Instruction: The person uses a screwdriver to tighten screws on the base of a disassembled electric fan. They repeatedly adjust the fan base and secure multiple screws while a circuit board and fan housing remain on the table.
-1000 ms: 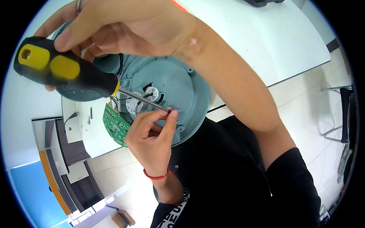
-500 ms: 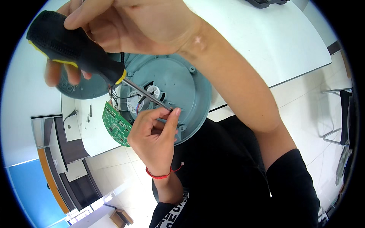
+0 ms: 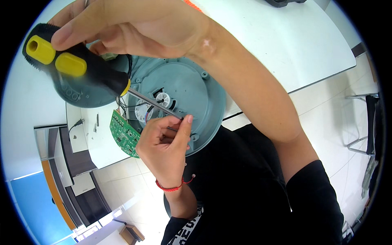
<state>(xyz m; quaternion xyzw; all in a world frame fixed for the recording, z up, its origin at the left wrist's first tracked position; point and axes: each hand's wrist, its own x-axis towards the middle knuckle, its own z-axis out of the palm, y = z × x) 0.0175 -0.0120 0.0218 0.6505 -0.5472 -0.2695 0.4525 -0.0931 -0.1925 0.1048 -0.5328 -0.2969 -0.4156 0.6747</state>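
Note:
My right hand [image 3: 130,28] reaches from the right across the top and grips a black-and-yellow screwdriver [image 3: 73,63]. Its steel shaft slants down to my left hand [image 3: 163,145], whose thumb and forefinger close around the tip over a round grey-green plastic housing [image 3: 196,94]. In the housing sit white round parts [image 3: 162,100] with black, red and blue wires. A green circuit board [image 3: 122,130] hangs at the housing's lower left, joined to wires. A second round plastic piece [image 3: 81,94] lies behind the screwdriver handle, partly hidden.
A white table [image 3: 310,49] spans the back, with a black object [image 3: 281,2] at its far edge. A black plug [image 3: 77,122] and small metal pieces [image 3: 96,124] lie left of the board. A metal-framed chair [image 3: 367,122] is at the right, wooden furniture at lower left.
The screwdriver handle has turned back and forth: its yellow pads faced up, turned mostly away, and face up again. My right hand has shifted with it; my left fingers stay at the tip.

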